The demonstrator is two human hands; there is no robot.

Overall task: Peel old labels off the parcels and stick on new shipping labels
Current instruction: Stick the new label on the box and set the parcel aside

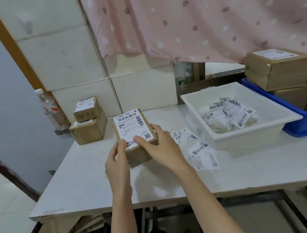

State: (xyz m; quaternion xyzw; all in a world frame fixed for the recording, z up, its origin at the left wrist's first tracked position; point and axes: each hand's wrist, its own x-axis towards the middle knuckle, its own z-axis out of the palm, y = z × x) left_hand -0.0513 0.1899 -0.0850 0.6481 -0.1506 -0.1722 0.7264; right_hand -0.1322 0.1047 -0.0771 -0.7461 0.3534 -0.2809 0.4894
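A brown cardboard parcel (134,155) sits near the middle of the white table (82,175), with a white shipping label (133,127) across its top. My left hand (116,159) grips the parcel's near left corner, thumb on the label's lower edge. My right hand (157,146) holds the near right side, thumb lying on the label and fingers wrapped round the right edge. A loose heap of white labels (197,145) lies on the table just right of the parcel.
A white plastic tub (193,99) holding several crumpled labels stands at the right, a blue crate (302,125) with stacked parcels behind it. Two stacked labelled boxes (88,128) and a plastic bottle (51,109) are at the back left. A pink curtain (203,13) hangs above.
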